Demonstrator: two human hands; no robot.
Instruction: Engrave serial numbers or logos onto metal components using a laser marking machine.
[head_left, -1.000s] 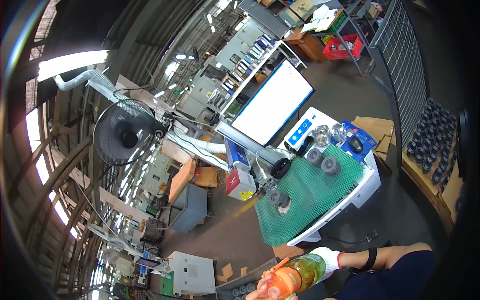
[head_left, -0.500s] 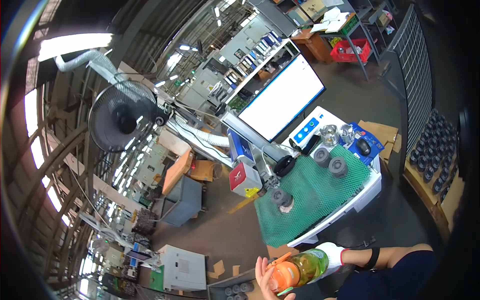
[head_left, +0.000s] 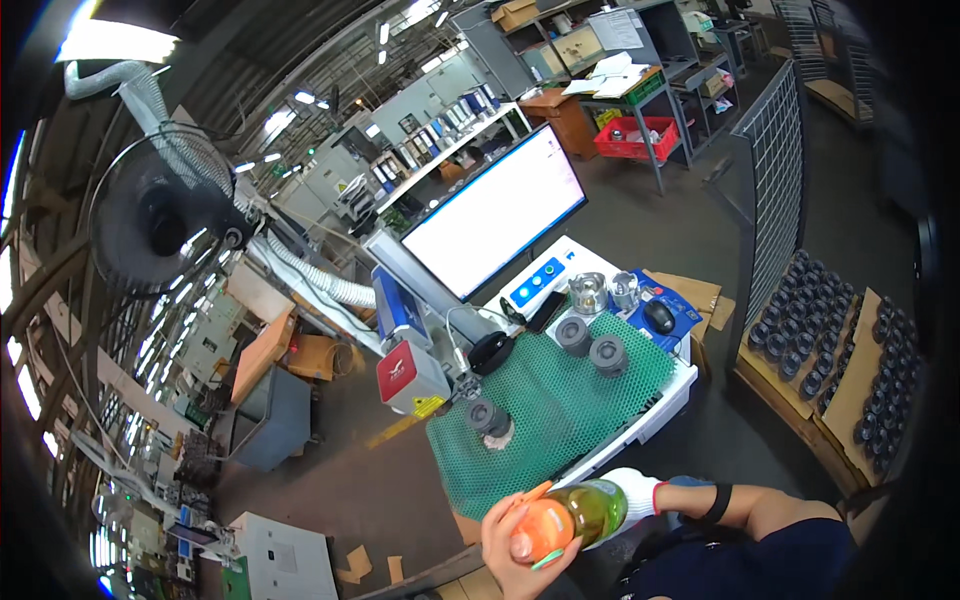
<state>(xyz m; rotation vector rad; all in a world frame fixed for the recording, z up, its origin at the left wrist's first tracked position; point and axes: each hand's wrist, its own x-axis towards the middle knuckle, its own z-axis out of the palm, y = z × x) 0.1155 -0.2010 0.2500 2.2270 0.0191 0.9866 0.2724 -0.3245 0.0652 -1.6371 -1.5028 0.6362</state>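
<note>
A green see-through bottle [head_left: 592, 508] with an orange lid [head_left: 541, 528] lies tilted in front of me, held between both hands below the front edge of the table. My bare left hand [head_left: 500, 548] has its fingers curled round the orange lid. At the other end, my right hand [head_left: 632, 496], in a white knitted glove with a red cuff, is wrapped round the green body. Part of the right fingers is hidden by the bottle.
On the table, a green mesh mat [head_left: 545, 400] carries grey cylindrical parts [head_left: 608, 355]. Behind it stand a monitor [head_left: 497, 212], a red-and-white machine head [head_left: 412, 378] and a mouse [head_left: 659, 317]. A wire mesh fence [head_left: 775, 190] and rows of dark parts [head_left: 800, 325] are at right.
The view has turned, so the table and its surroundings appear shifted to the left. Both hands keep hold of the bottle, and the left fingers now wrap the lid more closely.
</note>
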